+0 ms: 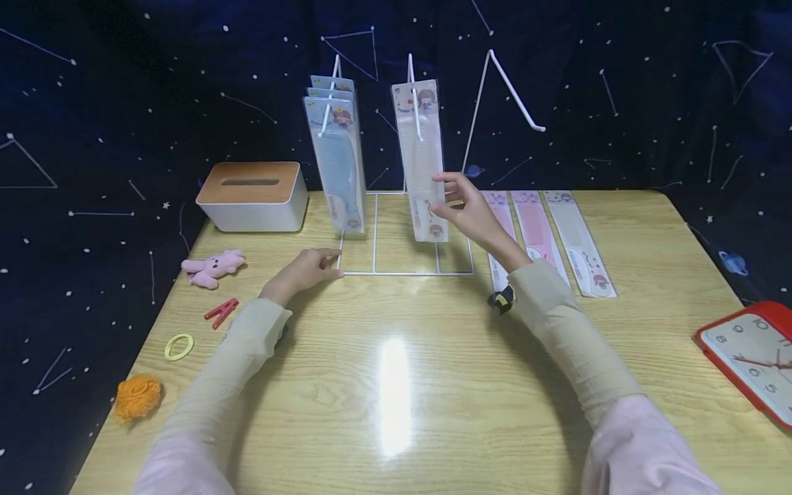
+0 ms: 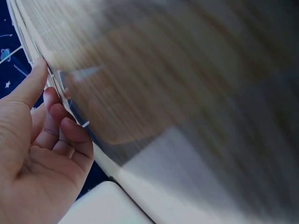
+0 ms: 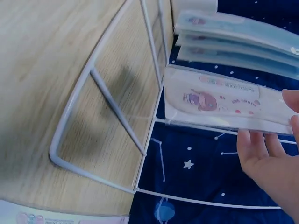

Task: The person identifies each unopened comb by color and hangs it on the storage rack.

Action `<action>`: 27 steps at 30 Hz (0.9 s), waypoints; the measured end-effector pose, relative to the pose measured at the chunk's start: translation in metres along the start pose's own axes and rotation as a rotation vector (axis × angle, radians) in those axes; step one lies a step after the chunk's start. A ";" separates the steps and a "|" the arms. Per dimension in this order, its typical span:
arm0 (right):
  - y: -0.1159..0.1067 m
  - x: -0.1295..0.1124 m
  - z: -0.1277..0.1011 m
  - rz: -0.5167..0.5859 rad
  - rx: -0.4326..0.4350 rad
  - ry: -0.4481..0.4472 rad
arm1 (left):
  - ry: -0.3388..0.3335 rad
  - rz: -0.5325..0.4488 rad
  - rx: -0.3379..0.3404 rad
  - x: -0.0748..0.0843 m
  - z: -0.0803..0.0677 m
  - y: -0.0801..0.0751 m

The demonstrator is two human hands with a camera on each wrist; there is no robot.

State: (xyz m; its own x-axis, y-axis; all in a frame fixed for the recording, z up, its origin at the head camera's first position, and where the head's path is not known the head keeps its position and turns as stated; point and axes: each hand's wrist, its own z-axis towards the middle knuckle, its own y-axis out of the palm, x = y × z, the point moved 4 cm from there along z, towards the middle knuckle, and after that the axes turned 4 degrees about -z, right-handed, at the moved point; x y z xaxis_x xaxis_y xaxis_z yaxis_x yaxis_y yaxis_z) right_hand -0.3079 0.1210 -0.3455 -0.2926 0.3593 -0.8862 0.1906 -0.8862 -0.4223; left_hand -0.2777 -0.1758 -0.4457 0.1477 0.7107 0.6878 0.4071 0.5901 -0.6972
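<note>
A white wire display rack (image 1: 408, 273) stands on the table. Three packaged blue combs (image 1: 337, 165) hang from its left hook. On the middle hook hangs a packaged whitish comb (image 1: 419, 155), and my right hand (image 1: 473, 213) holds its right edge near the lower end, thumb on the front. The right wrist view shows the fingers (image 3: 261, 144) along the pack's (image 3: 210, 100) edge. With thumb and fingertips, my left hand (image 1: 303, 271) pinches the front left corner of the rack's base; in the left wrist view its fingers (image 2: 70, 130) are bent at the wire.
Two pink comb packs (image 1: 537, 223) and a whitish one (image 1: 578, 240) lie right of the rack, whose third hook (image 1: 516, 89) juts right. Leftward are a tissue box (image 1: 254, 206), pink plush toy (image 1: 213, 268), red clip (image 1: 221, 313), yellow ring (image 1: 179, 347) and orange pompom (image 1: 137, 397). A red clock (image 1: 751, 357) lies right.
</note>
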 end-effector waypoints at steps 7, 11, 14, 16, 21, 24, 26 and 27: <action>0.006 0.009 0.007 0.004 -0.004 -0.008 | 0.013 0.014 0.013 0.000 -0.001 0.000; 0.007 0.014 0.004 -0.016 -0.013 -0.012 | 0.004 0.013 0.011 0.000 -0.002 0.000; 0.003 0.012 -0.001 -0.027 -0.013 0.004 | 0.002 0.009 0.004 0.000 -0.002 0.000; -0.001 0.005 -0.006 -0.039 -0.011 0.019 | 0.003 0.008 0.000 0.000 -0.001 0.000; -0.015 -0.009 -0.024 -0.053 0.011 0.049 | -0.001 0.007 -0.005 0.001 0.000 -0.001; -0.026 -0.002 -0.032 -0.062 0.040 0.057 | -0.001 0.013 -0.006 0.002 0.000 -0.001; -0.035 0.006 -0.037 -0.069 0.064 0.064 | -0.005 0.015 -0.006 0.002 0.000 0.000; -0.040 0.013 -0.039 -0.073 0.076 0.071 | -0.007 0.016 -0.004 0.002 0.000 0.000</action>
State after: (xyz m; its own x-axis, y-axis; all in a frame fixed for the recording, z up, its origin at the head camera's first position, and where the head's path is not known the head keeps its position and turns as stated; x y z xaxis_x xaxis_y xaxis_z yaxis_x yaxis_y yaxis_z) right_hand -0.2828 0.1728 -0.3479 -0.2358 0.4412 -0.8659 0.0984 -0.8756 -0.4730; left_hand -0.2778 -0.1746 -0.4446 0.1477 0.7231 0.6748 0.4079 0.5770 -0.7076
